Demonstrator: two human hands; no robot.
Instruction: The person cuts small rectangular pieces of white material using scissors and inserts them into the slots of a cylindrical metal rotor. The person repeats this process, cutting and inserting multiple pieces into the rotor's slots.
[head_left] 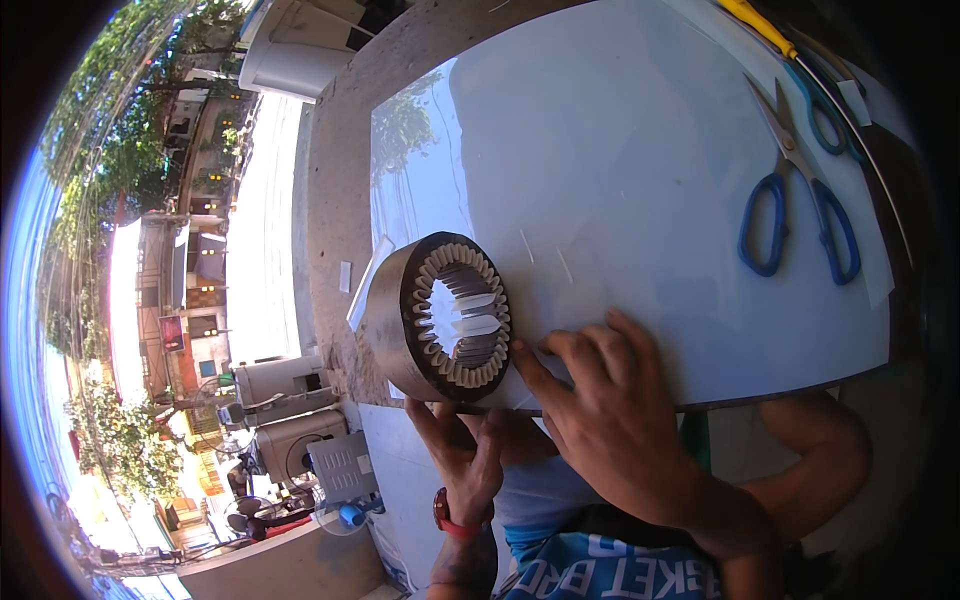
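Observation:
A motor stator core, a dark metal ring, lies on its side at the near left part of the white-topped table. Folded white paper liners fill the slots around its bore, and some stick out into the opening. My left hand is at the core's near side, fingers and thumb against its lower edge, partly hidden at the table edge. My right hand rests over the tabletop to the right of the core. Its index fingertip touches the core's rim, the other fingers are bent and apart, and nothing shows in them.
Blue-handled scissors lie open at the right, beside teal-handled scissors and a yellow-handled tool. White paper strips lie left of the core, and thin slivers beyond my right hand. Grey machine housings stand at the left.

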